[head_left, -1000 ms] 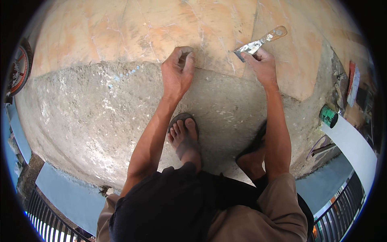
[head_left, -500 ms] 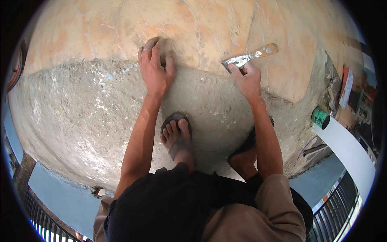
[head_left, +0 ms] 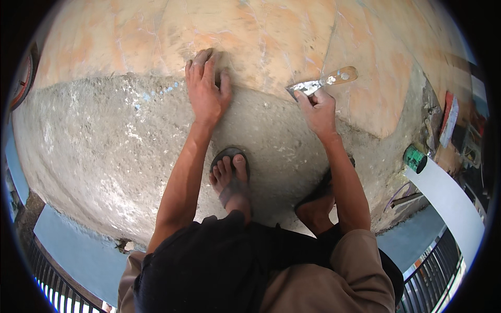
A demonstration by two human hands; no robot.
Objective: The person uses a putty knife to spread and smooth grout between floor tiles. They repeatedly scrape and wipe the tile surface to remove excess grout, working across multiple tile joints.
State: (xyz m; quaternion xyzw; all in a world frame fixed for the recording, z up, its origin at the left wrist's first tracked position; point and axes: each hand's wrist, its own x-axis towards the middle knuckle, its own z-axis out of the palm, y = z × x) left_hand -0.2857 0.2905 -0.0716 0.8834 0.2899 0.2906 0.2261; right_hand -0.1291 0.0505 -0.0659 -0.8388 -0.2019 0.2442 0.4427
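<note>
My right hand (head_left: 319,113) pinches a putty knife (head_left: 312,86) low down, thumb and fingers at its white-smeared blade. Its wooden handle sticks out to the right, free of the palm. The blade's corner points left, over the edge of the orange marbled tile (head_left: 250,47). My left hand (head_left: 206,94) lies with fingers bent and thumb apart on the same tile edge, holding nothing that I can see; its fingertips look dusty grey. Below both hands runs rough bare concrete (head_left: 104,151) with white flecks and a few light-blue spots.
My sandalled feet (head_left: 229,169) stand on the concrete between my arms. At the right are a green tin (head_left: 415,157), a white curved strip (head_left: 451,195) and a red-and-white piece (head_left: 448,119). A wheel (head_left: 25,78) shows far left; black railings (head_left: 433,271) stand at the lower corners.
The whole view has shifted slightly. The putty knife has moved a little left along the tile edge with my right hand; my left hand keeps its place on the tile.
</note>
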